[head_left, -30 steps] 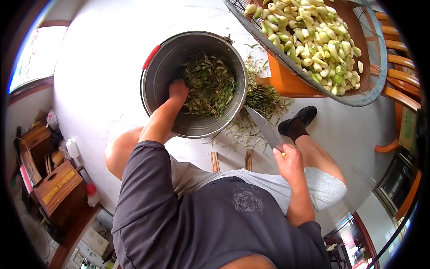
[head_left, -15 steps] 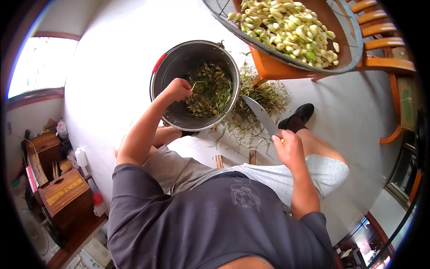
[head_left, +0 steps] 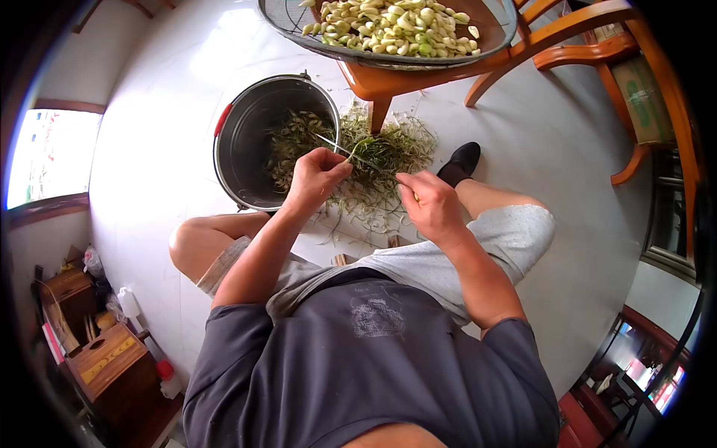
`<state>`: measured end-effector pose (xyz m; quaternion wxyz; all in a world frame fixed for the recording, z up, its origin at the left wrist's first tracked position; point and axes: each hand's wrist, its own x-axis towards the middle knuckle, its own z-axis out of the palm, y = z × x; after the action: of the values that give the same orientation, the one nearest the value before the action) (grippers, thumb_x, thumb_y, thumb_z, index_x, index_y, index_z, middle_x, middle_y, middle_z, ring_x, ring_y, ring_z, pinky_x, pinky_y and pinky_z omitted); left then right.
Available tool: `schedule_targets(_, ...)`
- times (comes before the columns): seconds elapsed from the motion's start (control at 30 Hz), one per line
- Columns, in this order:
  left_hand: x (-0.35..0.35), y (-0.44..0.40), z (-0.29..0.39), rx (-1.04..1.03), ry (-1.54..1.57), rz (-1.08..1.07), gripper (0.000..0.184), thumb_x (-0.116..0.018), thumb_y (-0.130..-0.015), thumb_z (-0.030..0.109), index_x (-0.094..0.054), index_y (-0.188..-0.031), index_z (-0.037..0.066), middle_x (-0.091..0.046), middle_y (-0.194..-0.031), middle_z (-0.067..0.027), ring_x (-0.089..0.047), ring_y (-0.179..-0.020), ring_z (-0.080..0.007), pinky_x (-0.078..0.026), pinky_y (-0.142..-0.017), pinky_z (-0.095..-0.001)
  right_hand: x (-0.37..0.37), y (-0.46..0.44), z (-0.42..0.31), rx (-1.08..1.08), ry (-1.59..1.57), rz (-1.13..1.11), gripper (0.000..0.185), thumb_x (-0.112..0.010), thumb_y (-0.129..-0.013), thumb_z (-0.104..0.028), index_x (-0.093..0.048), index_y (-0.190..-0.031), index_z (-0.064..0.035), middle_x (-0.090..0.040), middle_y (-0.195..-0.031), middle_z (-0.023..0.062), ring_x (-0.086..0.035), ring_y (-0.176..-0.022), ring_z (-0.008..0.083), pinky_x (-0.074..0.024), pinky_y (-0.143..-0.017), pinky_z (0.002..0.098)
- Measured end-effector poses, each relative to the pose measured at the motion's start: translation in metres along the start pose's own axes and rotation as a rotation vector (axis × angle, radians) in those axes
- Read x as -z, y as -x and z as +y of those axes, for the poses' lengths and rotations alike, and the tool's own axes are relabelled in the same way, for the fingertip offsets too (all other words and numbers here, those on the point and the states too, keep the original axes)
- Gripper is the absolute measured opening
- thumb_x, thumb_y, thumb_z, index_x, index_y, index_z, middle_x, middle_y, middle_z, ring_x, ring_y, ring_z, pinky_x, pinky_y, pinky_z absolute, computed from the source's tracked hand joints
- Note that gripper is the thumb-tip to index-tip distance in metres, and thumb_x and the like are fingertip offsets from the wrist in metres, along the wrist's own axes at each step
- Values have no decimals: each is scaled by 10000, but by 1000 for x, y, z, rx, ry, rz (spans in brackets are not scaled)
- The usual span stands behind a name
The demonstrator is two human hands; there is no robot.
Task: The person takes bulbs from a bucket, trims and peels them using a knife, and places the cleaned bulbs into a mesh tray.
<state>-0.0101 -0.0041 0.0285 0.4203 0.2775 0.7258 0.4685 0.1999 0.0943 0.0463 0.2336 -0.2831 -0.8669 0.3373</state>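
Between the thumb and fingers of my left hand is a thin onion-like bulb with its green stem, held over the bucket's near right rim. My right hand is closed round the handle of a broad kitchen knife. Seen almost edge-on, the blade points up-left and crosses at the stem; whether it touches cannot be told. Below is a metal bucket with untrimmed greenish bulbs inside. Cut stems and roots lie in a pile on the floor beside it.
Upper middle, a round mesh basket of pale trimmed bulbs rests on an orange wooden chair. My shoe stands right of the trimmings. Wooden cabinets line the left side, and a wooden chair holding a box is far right.
My left hand has come out of the bucket with a bulb. My right hand has brought the knife up and left to meet it. The view has shifted, so bucket and basket appear further left.
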Motion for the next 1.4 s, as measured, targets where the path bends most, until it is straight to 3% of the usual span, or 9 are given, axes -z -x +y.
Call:
schedule_targets(0.3, -20, 0, 5, -62, -234, 66, 196, -708, -772, 137, -635, -835, -34, -639, -692, -56, -561, -616, -108, -471, -602, -275, -5, 3, 4, 17, 34, -9, 180, -626, -789, -87, -671, -962, -66, -595, -765, 114, -603, -687, 314, -493, -608, 397)
schedule_targets(0.7, -28, 4, 17, -56, -43, 112, 95, -678, -778, 49, -642, -787, -38, -650, -712, -48, -569, -633, -91, -461, -575, -257, -9, 1, 0, 86, 236, 40, 139, -630, -788, -87, -671, -918, -63, -530, -686, 83, -584, -650, 267, -488, -570, 366)
schedule_targets(0.8, -25, -1, 15, 115, 100, 40, 110, -688, -781, 58, -636, -793, -39, -633, -703, -25, -542, -607, -71, -442, -556, -230, -10, 0, 1, 84, 187, 62, 130, -622, -782, -78, -667, -903, -65, -544, -707, 97, -587, -661, 284, -491, -583, 379)
schedule_targets(0.9, -22, -4, 10, 118, 134, 43, 116, -696, -781, 53, -638, -848, -22, -620, -726, -4, -526, -630, -47, -428, -568, -205, -15, 7, 23, -77, 242, -27, 117, -604, -784, -89, -658, -883, -59, -572, -754, 128, -599, -701, 320, -492, -610, 410)
schedule_targets(0.97, -20, -3, 6, -52, 167, 29, 129, -700, -786, 47, -638, -887, -5, -619, -766, 1, -528, -669, -47, -428, -593, -197, -10, 10, 43, -256, 193, -116, 103, -595, -789, -117, -641, -826, -32, -600, -787, 180, -600, -742, 366, -483, -647, 447)
schedule_targets(1.1, -12, -6, 7, -109, 298, -8, 147, -695, -802, 30, -645, -941, 30, -616, -835, 8, -528, -732, -46, -428, -634, -190, 3, 4, 38, -334, 122, -78, 162, -618, -796, -149, -596, -751, 5, -584, -702, 213, -586, -705, 392, -462, -620, 445)
schedule_targets(1.23, -9, -14, -8, -278, 141, 77, 159, -700, -832, 113, -645, -950, 22, -606, -829, 9, -505, -671, -51, -426, -629, -182, 9, -6, 20, -396, 32, -111, 169, -599, -807, -168, -608, -768, -4, -601, -706, 204, -591, -713, 399, -468, -627, 457)
schedule_targets(1.33, 1, -14, -7, -2, 304, 2, 189, -667, -866, 150, -620, -988, 12, -603, -821, -27, -500, -622, -71, -436, -618, -196, 7, -6, 20, -401, -11, -120, 168, -607, -805, -169, -614, -786, -2, -609, -721, 203, -595, -713, 395, -469, -621, 443)
schedule_targets(1.4, 4, -18, -13, 11, 499, -62, 215, -634, -889, 150, -583, -1040, 6, -610, -824, -60, -528, -623, -90, -453, -613, -214, 6, -6, 20, -401, -35, -109, 163, -612, -803, -165, -623, -805, -3, -613, -734, 203, -599, -715, 391, -472, -621, 435)
